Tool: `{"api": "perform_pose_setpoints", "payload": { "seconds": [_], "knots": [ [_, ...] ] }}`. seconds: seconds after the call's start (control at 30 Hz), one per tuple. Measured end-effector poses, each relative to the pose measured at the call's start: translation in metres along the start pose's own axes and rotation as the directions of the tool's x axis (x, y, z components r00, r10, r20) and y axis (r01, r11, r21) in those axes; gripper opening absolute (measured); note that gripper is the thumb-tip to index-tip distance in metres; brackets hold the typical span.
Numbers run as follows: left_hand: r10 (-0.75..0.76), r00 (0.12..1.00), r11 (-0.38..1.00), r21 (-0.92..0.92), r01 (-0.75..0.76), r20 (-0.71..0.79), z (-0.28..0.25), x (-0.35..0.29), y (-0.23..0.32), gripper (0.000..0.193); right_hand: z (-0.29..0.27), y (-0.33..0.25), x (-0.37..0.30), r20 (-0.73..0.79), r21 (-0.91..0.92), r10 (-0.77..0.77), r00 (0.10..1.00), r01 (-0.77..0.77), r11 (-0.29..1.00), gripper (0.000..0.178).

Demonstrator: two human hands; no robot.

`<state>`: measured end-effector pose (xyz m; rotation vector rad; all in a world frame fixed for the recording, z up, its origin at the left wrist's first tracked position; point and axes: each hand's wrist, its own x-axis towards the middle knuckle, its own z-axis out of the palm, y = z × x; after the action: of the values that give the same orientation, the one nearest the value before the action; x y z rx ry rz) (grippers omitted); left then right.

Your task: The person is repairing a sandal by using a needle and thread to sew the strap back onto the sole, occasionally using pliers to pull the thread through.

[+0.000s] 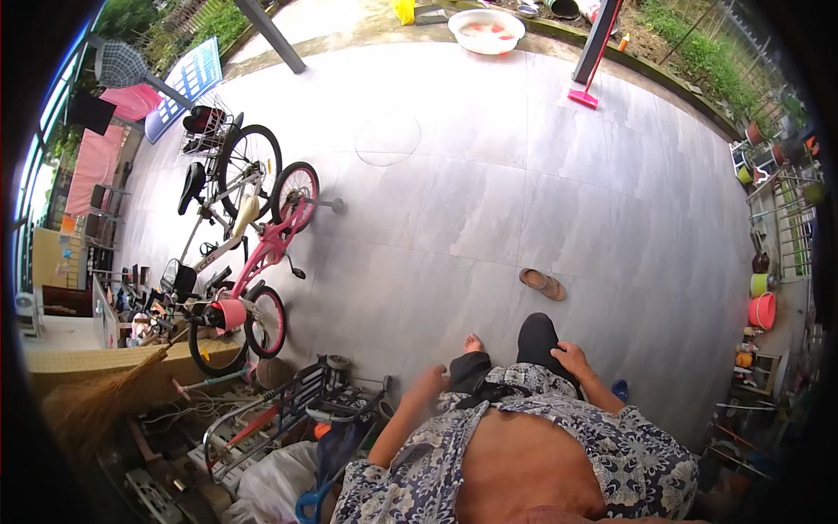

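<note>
My right hand is at the side of my right knee, its bent fingers gripping the black trouser leg. My left hand is beside my left thigh, close to the dark trousers; its fingers are blurred. A patterned shirt hangs open over my front. My bare left foot shows beyond the left trouser leg. Ahead of my right knee, a brown slip-on shoe lies on the tiled floor. Part of a blue slipper shows beside my right forearm.
At left stand a pink bicycle and a larger bicycle. A folded metal trolley and a straw broom are at lower left. A white basin and pink broom are far ahead. Buckets line the right side.
</note>
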<state>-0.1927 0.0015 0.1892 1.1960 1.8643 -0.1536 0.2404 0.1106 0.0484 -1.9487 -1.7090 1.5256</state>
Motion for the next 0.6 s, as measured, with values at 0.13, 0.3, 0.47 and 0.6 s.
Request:
{"api": "perform_pose_setpoints", "payload": {
  "seconds": [0.13,0.3,0.47,0.6],
  "knots": [
    [0.059,0.976,0.992,0.124,-0.033,-0.21,-0.053,0.02,0.018,0.039,-0.032,-0.088,0.002,0.31,0.262,0.124,0.943,-0.21,0.942,0.068],
    [0.18,0.938,0.983,0.079,-0.164,-0.295,-0.11,0.064,0.085,0.037,-0.019,-0.083,0.062,0.426,0.076,0.136,0.894,-0.186,0.98,0.086],
    [0.079,0.981,0.996,0.062,-0.069,-0.178,-0.163,0.139,0.133,0.041,-0.029,-0.043,0.18,0.174,0.113,-0.375,0.911,0.36,0.926,0.07],
    [-0.071,0.979,0.997,-0.037,0.066,-0.191,-0.19,0.142,0.048,0.036,-0.042,-0.171,0.295,0.383,-0.103,-0.246,0.89,0.306,0.947,0.049]
  ]
}}
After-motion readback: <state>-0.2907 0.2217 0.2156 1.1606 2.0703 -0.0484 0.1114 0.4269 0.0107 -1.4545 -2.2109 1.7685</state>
